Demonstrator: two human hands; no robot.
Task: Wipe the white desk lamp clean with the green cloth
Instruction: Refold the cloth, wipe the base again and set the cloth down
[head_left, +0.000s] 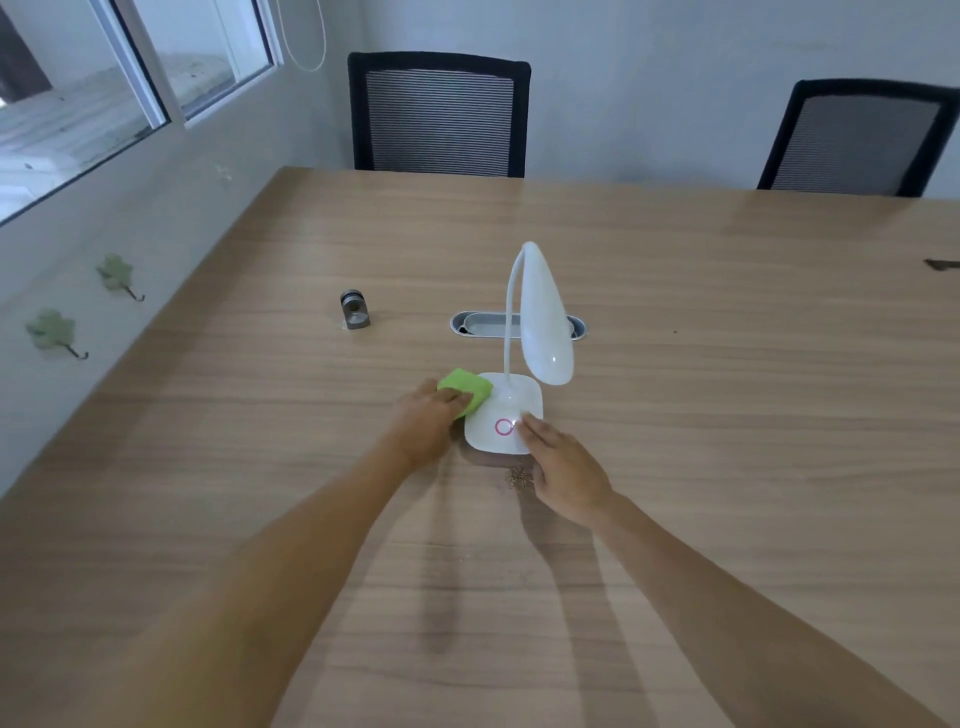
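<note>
A: Start with the big things. What is laid out here?

B: A long wooden table (675, 291), with two dark mesh chairs (439, 114) at its far side. Near the middle stands the white desk lamp (543, 322), its square base (498, 405) toward the near side and its drooping head (548, 332) hanging over the base's far right corner. A cable slot (478, 325) lies just behind it, a small metal part (355, 310) sits well off to the left, and a little pile of debris (517, 478) lies just near of the base.

A: What could go wrong?

B: I'd judge tipping the main risk. The neck is thin and the head sits high, so a hard sideways push with the cloth could rock or slide the lamp. A finger could also press the pink ring button (504, 427).

A: And the hands?

B: The left hand (428, 421) lies flat, fingers loosely curled over the folded green cloth (466, 391), pressing it against the base's left edge. The right hand (563, 467) is open, fingers extended, tips resting on the base's near right part, grasping nothing.
</note>
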